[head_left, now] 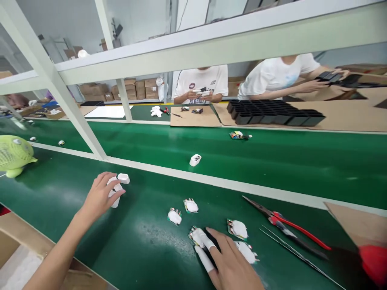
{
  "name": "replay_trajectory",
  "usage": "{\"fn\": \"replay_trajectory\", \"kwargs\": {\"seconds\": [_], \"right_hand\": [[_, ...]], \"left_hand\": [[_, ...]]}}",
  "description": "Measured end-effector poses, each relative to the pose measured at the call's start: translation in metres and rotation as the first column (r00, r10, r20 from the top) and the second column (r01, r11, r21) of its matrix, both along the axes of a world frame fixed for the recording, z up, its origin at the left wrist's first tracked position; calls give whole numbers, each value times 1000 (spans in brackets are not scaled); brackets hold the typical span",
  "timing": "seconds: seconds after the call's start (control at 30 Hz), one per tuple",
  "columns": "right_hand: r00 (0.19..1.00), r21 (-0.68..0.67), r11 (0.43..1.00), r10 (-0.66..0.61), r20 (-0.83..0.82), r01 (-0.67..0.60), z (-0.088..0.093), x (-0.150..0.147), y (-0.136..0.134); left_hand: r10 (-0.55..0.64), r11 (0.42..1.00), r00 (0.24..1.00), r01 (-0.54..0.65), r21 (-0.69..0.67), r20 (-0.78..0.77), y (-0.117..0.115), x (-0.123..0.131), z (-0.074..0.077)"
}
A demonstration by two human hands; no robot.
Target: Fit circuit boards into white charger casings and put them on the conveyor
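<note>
Hands (pixel 101 193) (pixel 231 257) at rounded white casings (pixel 115 202), lumpy board (pixel 196 236)

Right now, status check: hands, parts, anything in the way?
Left hand at white housings. Right hand at a circuit board, grip unclear. Pliers and tweezers off to the right, clear of both hands.

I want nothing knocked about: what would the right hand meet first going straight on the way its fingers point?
Probably the nearest white-topped circuit board, right in front of the right hand, though depth and contact are unclear. Beyond it, roughly in line, lies another white-topped board.
</note>
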State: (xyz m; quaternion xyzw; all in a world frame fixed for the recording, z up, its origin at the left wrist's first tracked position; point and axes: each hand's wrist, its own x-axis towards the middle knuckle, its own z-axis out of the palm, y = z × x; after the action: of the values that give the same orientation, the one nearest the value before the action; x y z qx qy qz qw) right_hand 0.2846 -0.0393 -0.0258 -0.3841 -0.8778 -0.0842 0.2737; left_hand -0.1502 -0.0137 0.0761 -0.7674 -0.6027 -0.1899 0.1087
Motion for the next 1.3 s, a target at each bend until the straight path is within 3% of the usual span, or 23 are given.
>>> {"fn": "replay_trajectory", "kwargs": {"seconds": [0.13, 0.23, 0.33, 0.37, 0.43, 0.67, 0.8, 0.93, 1.1, 1.17, 1.23, 1.3], "right_hand": [[1000, 4, 1000, 26, -8, -26, 6, 0, -1], [994, -49, 999, -8, -106, 2, 11, 3, -8], [973, -130, 991, -68, -222, 39, 21, 8, -18], [966, -153, 988, -67, -250, 29, 25, 9, -21], [955, -189, 982, -45, -293, -12, 35, 9, -26], [904, -198, 968, 59, -424, -156, 63, -29, -24], [902, -228, 952, 92, -422, -204, 70, -57, -18], [909, -205, 956, 116, -400, -212, 70, -69, -13], [894, -239, 951, 73, -442, -195, 65, -67, -12], [876, -245, 947, 70, -477, -209, 65, -68, -15], [859, -248, 937, 93, -503, -247, 66, -72, -18], [858, -253, 926, 122, -499, -279, 65, -77, -22]], "left_hand": [[46, 993, 998, -49, -104, -33, 44, 27, -1], [-153, 965, 988, 155, -211, 26, 47, 60, -3], [-419, 797, 871, 487, -356, 256, 22, 92, -9], [-450, 740, 828, 556, -380, 334, 12, 100, -12], [-436, 695, 788, 602, -393, 435, -2, 110, -21], [-278, 753, 733, 568, -333, 621, -9, 112, -60], [-325, 796, 699, 566, -215, 637, -17, 115, -74], [-344, 843, 751, 511, -167, 564, -18, 115, -73], [-349, 727, 734, 605, -326, 583, -12, 111, -62], [-355, 767, 758, 571, -293, 547, -13, 114, -63], [-380, 850, 806, 498, -173, 453, -16, 119, -67], [-414, 890, 843, 455, -43, 342, -19, 125, -70]]}}
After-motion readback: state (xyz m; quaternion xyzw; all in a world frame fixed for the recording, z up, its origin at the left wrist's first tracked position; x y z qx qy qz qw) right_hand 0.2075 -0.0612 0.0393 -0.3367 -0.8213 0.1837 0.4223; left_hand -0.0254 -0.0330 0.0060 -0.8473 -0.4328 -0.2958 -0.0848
